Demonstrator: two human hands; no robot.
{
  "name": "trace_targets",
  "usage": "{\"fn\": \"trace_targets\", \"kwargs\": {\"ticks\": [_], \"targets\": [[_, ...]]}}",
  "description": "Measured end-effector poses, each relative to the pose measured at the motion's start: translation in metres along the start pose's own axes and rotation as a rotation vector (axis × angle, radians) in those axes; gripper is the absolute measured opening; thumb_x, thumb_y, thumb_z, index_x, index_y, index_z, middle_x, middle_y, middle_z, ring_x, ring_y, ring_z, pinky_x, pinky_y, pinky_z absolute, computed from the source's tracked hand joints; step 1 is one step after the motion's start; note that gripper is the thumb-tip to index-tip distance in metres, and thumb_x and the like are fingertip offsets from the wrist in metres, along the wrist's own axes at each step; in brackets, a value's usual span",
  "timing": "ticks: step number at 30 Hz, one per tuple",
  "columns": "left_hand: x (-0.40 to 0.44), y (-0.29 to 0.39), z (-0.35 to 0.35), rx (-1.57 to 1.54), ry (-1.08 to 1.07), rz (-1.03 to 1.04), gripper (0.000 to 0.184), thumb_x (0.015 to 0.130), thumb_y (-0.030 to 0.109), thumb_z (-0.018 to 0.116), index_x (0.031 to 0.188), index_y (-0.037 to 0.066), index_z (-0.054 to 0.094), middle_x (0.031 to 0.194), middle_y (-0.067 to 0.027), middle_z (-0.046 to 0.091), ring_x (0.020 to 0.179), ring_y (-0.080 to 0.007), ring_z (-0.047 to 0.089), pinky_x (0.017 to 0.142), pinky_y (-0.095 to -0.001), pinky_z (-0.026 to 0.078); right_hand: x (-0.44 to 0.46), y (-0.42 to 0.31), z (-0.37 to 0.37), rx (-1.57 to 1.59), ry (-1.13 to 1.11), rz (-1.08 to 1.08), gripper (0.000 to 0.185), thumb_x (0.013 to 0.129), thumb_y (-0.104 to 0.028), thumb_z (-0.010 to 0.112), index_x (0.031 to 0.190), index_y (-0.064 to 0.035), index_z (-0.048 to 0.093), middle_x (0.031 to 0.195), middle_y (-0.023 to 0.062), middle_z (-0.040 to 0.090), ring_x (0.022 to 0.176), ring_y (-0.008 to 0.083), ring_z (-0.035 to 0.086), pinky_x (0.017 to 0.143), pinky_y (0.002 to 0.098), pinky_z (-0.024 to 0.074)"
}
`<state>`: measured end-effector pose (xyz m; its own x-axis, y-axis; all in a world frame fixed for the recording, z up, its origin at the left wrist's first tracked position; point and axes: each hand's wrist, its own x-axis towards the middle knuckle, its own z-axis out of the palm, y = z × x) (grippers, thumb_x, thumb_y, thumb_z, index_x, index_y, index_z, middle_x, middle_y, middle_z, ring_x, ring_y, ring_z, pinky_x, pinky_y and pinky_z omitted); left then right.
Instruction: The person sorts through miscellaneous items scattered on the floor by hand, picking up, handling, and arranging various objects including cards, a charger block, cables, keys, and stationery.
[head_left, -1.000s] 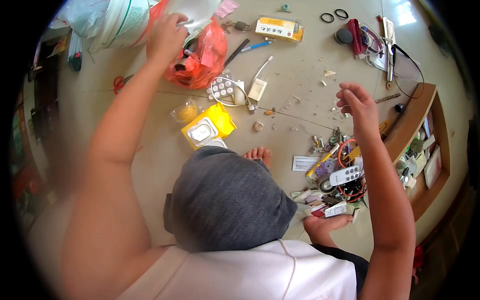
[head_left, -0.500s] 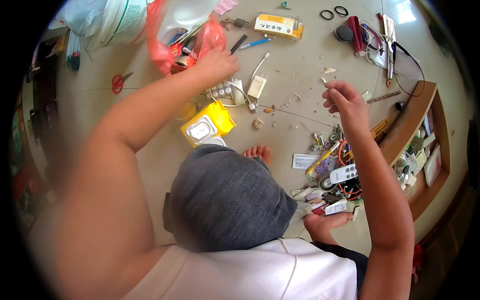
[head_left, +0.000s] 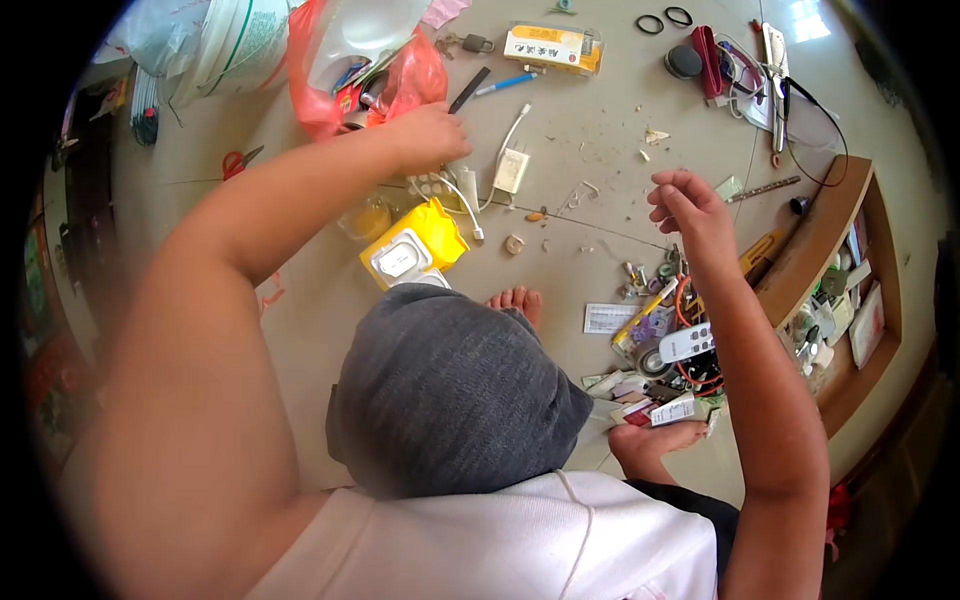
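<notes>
My left hand (head_left: 432, 138) reaches down beside the red plastic bag (head_left: 418, 78), just above a white charging cable (head_left: 470, 210) and a blister pack of pills (head_left: 428, 186). Its fingertips are hidden beneath the hand. Close by lie a white charger plug (head_left: 511, 171) and a yellow pack of wipes (head_left: 432, 236). Over the floor on the right hovers my right hand (head_left: 690, 208), its fingers loosely bent and nothing visible in them. A small white scrap (head_left: 644, 155) rests on the floor beyond its fingertips.
A wooden drawer (head_left: 838, 225) full of odds and ends stands at the right. Beside it lies a pile with a white remote control (head_left: 687, 343). Scissors (head_left: 240, 162), a yellow medicine box (head_left: 553, 50), a padlock (head_left: 477, 43) and a blue pen (head_left: 506, 84) lie further off.
My left hand has shifted slightly left and down. The charging cable's plug end has swung left and down. My right hand has dropped a little, apart from the white scrap.
</notes>
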<state>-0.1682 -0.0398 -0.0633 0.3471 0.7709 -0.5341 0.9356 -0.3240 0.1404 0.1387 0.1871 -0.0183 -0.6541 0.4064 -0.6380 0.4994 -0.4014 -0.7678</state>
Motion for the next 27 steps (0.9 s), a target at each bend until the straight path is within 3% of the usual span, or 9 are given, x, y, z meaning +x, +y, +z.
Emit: {"fn": "trace_targets", "kwargs": {"ticks": [4, 6, 8, 10, 13, 14, 19, 26, 27], "targets": [[-0.006, 0.006, -0.058, -0.457, 0.074, -0.294, 0.02, 0.074, 0.015, 0.067, 0.09, 0.007, 0.057, 0.078, -0.0059, 0.058, 0.082, -0.0224, 0.059, 0.073, -0.0364, 0.045, 0.0, -0.001, -0.003, 0.035, 0.01, -0.006, 0.017, 0.093, -0.012, 0.053, 0.106, -0.0037, 0.061, 0.085, 0.0013, 0.063, 0.071, 0.0084, 0.057, 0.064, 0.0221, 0.045], [-0.013, -0.001, -0.073, -0.889, 0.566, -0.555, 0.019, 0.08, 0.013, 0.064, 0.096, 0.006, 0.057, 0.085, -0.0059, 0.062, 0.082, -0.02, 0.06, 0.071, -0.0336, 0.047, 0.002, -0.002, -0.004, 0.048, 0.018, 0.0, 0.017, 0.093, -0.012, 0.053, 0.106, -0.0038, 0.061, 0.085, 0.0014, 0.063, 0.071, 0.0085, 0.058, 0.064, 0.0221, 0.0451], [-0.027, -0.013, -0.087, -0.864, 0.84, -0.857, 0.023, 0.081, 0.015, 0.065, 0.101, 0.007, 0.058, 0.091, -0.0047, 0.064, 0.083, -0.0153, 0.06, 0.073, -0.0293, 0.047, 0.004, -0.001, -0.007, 0.053, 0.048, 0.011, 0.017, 0.093, -0.012, 0.054, 0.106, -0.004, 0.061, 0.086, 0.0018, 0.064, 0.071, 0.0088, 0.058, 0.064, 0.022, 0.0451], [-0.053, -0.039, -0.084, -0.139, 1.037, -0.915, 0.04, 0.086, 0.031, 0.066, 0.115, 0.007, 0.052, 0.094, -0.011, 0.053, 0.091, -0.0222, 0.051, 0.084, -0.0375, 0.045, 0.005, 0.001, -0.009, 0.068, 0.046, 0.002, 0.017, 0.093, -0.013, 0.054, 0.106, -0.004, 0.061, 0.086, 0.002, 0.064, 0.071, 0.0088, 0.058, 0.064, 0.0219, 0.0451], [-0.088, -0.07, -0.056, -0.597, 1.202, -1.052, 0.026, 0.079, 0.018, 0.066, 0.101, 0.007, 0.058, 0.093, -0.0072, 0.065, 0.083, -0.0201, 0.062, 0.074, -0.0323, 0.048, 0.007, 0.002, -0.012, 0.089, 0.05, -0.011, 0.017, 0.093, -0.013, 0.054, 0.106, -0.0038, 0.061, 0.086, 0.0022, 0.064, 0.071, 0.0087, 0.058, 0.063, 0.0219, 0.0451], [-0.095, -0.071, -0.05, -0.598, 1.199, -1.052, 0.026, 0.079, 0.018, 0.066, 0.101, 0.007, 0.058, 0.093, -0.0072, 0.065, 0.083, -0.0201, 0.062, 0.074, -0.0323, 0.048, 0.008, 0.004, -0.012, 0.094, 0.054, -0.013, 0.018, 0.093, -0.014, 0.055, 0.106, -0.0037, 0.061, 0.087, 0.0022, 0.064, 0.071, 0.0087, 0.058, 0.063, 0.0219, 0.0451], [-0.091, -0.022, -0.074, -0.229, 0.044, -1.057, 0.031, 0.078, 0.023, 0.065, 0.104, 0.007, 0.058, 0.098, -0.0134, 0.063, 0.095, -0.0317, 0.06, 0.081, -0.0404, 0.048, 0.007, 0.005, -0.011, 0.076, 0.06, 0.0, 0.018, 0.093, -0.014, 0.055, 0.106, -0.0036, 0.061, 0.086, 0.0021, 0.064, 0.072, 0.0084, 0.058, 0.064, 0.0217, 0.045], [-0.072, -0.006, -0.086, -0.055, 0.026, -1.003, 0.033, 0.082, 0.023, 0.062, 0.112, 0.009, 0.058, 0.106, -0.0103, 0.061, 0.107, -0.0296, 0.055, 0.088, -0.0393, 0.046, 0.004, 0.01, -0.015, 0.042, 0.051, -0.001, 0.017, 0.092, -0.012, 0.053, 0.106, -0.0043, 0.061, 0.086, 0.0008, 0.063, 0.072, 0.0078, 0.058, 0.065, 0.0214, 0.0446], [-0.067, -0.004, -0.091, 0.034, 0.312, -0.909, 0.031, 0.083, 0.021, 0.06, 0.112, 0.01, 0.059, 0.104, -0.0096, 0.061, 0.104, -0.0293, 0.056, 0.087, -0.0391, 0.047, 0.004, 0.011, -0.016, 0.033, 0.049, -0.005, 0.017, 0.092, -0.012, 0.053, 0.106, -0.0046, 0.062, 0.086, 0.0002, 0.063, 0.073, 0.0074, 0.058, 0.065, 0.0214, 0.0445]]}}
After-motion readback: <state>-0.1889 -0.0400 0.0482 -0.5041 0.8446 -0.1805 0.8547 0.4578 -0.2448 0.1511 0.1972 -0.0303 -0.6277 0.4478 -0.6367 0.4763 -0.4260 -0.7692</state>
